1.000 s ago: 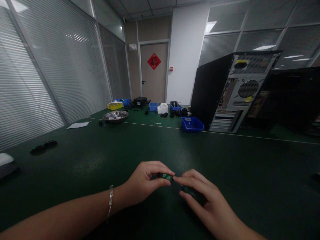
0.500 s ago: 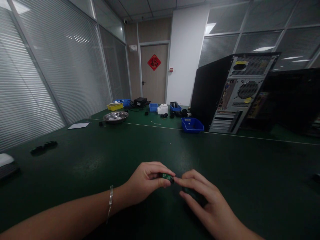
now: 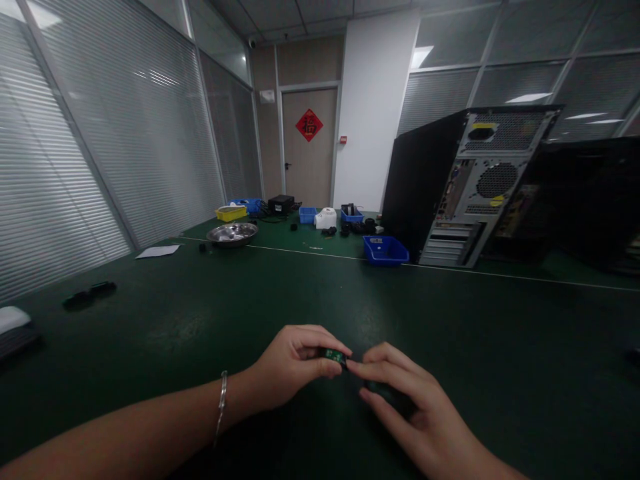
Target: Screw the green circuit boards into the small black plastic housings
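My left hand [image 3: 295,357] is closed, pinching a small green circuit board [image 3: 334,355] between thumb and fingers. The board has a dark part at its right end, and much of it is hidden by the fingers. Against that end rests the index fingertip of my right hand [image 3: 407,393]. The right thumb stands apart below the fingers, and I see nothing gripped there. Both hands are low over the green tabletop [image 3: 280,290].
A blue bin [image 3: 385,252] stands ahead beside a black computer tower [image 3: 430,180]. Farther left are a metal bowl [image 3: 233,235], a yellow tray [image 3: 231,213] and a white paper [image 3: 158,251]. Dark parts [image 3: 90,295] lie at the left.
Almost nothing differs. The view has shifted very slightly, and both hands keep their places around the circuit board.
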Available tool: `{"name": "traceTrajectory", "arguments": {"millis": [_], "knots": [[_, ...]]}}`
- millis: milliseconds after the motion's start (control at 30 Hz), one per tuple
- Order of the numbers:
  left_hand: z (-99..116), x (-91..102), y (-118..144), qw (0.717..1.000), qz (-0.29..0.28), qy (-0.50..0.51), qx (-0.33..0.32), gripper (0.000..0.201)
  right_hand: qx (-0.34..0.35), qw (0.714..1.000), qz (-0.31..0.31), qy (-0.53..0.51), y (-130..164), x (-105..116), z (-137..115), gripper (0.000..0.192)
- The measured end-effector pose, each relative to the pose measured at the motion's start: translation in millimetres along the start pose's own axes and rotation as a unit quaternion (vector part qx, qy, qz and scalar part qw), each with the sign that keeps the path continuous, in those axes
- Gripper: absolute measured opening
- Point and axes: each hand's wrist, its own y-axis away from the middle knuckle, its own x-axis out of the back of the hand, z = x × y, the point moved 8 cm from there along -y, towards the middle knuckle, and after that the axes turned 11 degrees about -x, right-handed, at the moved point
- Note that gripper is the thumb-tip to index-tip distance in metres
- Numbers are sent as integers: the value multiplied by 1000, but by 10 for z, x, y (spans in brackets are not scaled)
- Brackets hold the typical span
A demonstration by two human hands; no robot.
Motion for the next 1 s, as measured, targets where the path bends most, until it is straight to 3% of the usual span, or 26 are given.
{"name": "traceTrajectory", "arguments": {"millis": [300,467,567,800,1000], "knots": [[6,25,0,999,0,35,-22,23,-24,1000,18,-2,-6,30,81,34],[-90,-31,26,989,-2,143,34,37,-29,999,32,-2,-8,51,94,33],[-141,-48,36,980,8,189,57,34,-26,999,26,-4,-7,43,65,34],[-97,7,3,994,3,104,37,23,-23,1000,14,-2,-4,20,27,34],[-121,-68,16,993,-14,106,55,33,-21,1000,22,1,2,36,40,36]]}}
